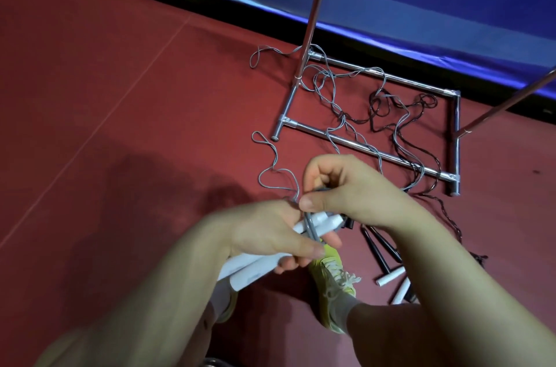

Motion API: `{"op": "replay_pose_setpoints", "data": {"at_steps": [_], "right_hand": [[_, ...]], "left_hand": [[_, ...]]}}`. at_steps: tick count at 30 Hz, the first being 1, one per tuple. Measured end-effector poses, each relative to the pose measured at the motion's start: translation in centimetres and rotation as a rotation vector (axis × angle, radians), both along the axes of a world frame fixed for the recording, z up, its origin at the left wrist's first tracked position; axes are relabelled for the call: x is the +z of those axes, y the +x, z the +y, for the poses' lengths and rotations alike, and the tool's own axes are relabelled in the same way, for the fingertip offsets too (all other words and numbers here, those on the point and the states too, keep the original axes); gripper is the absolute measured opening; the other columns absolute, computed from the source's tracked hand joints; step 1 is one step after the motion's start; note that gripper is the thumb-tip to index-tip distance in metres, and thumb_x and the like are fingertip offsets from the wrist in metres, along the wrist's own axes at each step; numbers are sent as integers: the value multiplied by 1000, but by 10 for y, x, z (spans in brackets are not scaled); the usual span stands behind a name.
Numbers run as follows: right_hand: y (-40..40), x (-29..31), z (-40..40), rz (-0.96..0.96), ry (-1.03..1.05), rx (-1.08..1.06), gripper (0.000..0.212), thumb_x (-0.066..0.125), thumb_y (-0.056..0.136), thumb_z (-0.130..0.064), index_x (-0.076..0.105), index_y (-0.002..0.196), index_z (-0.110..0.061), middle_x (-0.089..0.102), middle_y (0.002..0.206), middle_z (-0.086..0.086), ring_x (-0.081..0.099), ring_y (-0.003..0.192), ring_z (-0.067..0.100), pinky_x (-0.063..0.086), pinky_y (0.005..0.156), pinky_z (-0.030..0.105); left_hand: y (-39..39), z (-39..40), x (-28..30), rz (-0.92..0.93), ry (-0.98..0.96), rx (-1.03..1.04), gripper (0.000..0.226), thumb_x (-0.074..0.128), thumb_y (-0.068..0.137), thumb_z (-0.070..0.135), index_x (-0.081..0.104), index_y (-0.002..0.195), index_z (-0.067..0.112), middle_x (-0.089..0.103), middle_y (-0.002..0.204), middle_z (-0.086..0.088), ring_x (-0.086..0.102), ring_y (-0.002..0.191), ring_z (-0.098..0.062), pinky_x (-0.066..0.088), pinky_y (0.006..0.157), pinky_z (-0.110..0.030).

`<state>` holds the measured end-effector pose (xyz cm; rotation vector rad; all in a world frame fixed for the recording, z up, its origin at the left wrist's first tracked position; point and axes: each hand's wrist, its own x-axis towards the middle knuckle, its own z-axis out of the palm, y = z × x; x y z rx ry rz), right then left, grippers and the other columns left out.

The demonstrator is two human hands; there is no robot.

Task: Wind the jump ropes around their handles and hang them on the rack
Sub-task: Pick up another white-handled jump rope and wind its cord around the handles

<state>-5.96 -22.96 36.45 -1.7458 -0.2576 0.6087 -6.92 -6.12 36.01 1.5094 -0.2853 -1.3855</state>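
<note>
Left hand (270,234) gripped paired white handles (255,269) — right hand (346,189), just above, pinched grey rope (310,226) crossing them; rack (373,153) beyond.

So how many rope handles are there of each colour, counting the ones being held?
White handles in the left hand: 2
White floor handles: 2
Black floor handles: 2
Total: 6 that I can make out

Left hand (270,234) round paired white handles (258,267), right hand (346,189) pinching grey rope (310,225) across them.
</note>
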Motion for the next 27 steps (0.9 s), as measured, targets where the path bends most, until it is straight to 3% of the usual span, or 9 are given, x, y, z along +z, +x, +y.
{"op": "replay_pose_setpoints", "data": {"at_steps": [4,6,10,13,16,19,22,25,27], "right_hand": [[2,-5,4,245,324,-97,8,64,74,-14,59,68,-12,55,48,-5,46,36,4,34,38,14],[3,-6,4,264,505,-148,22,76,70,-27,64,75,-9,57,49,-2,47,36,6,34,39,15],[8,-13,5,200,601,-156,42,70,74,-46,73,96,-10,54,66,12,41,60,19,38,57,25],[7,-15,6,92,469,-163,52,71,76,-44,67,106,-2,62,73,1,44,61,14,35,56,24],[5,-12,7,-58,299,-215,20,62,80,-18,68,97,-9,64,67,-11,51,59,-2,38,58,11],[6,-11,12,-151,175,-279,7,69,75,-23,72,79,-20,55,61,-6,45,57,1,37,58,13],[5,-14,15,-219,50,-336,23,70,68,-38,65,65,-16,47,62,7,40,59,12,34,56,25],[2,-13,17,-237,-14,-377,28,70,70,-29,56,56,-10,43,53,1,35,51,5,30,49,20],[1,-13,18,-256,-73,-379,38,65,74,-31,53,57,0,43,50,-1,33,47,2,29,48,16]], "left_hand": [[2,7,6,137,-260,106,21,67,80,14,67,101,16,52,57,8,46,47,-6,41,50,-19],[6,12,5,206,-419,182,34,80,71,28,71,101,17,53,60,6,47,48,-7,42,50,-20],[16,23,4,257,-542,316,37,79,70,35,72,101,17,52,64,5,44,49,-7,43,50,-22],[18,29,3,297,-517,418,22,81,69,28,71,87,21,51,62,3,44,46,-8,43,48,-23],[19,34,6,332,-486,447,31,86,63,30,68,86,21,51,61,0,43,45,-11,43,45,-24],[19,31,10,279,-392,533,16,70,76,22,65,90,19,51,59,-2,41,44,-13,41,43,-23],[18,28,12,208,-330,554,19,59,77,23,62,96,18,52,58,-2,41,44,-14,39,43,-23],[18,26,12,101,-264,545,27,68,79,22,57,103,17,53,58,-1,42,44,-13,38,42,-23],[18,22,14,26,-226,550,33,64,79,23,53,109,17,54,56,1,42,44,-12,37,41,-23]]}}
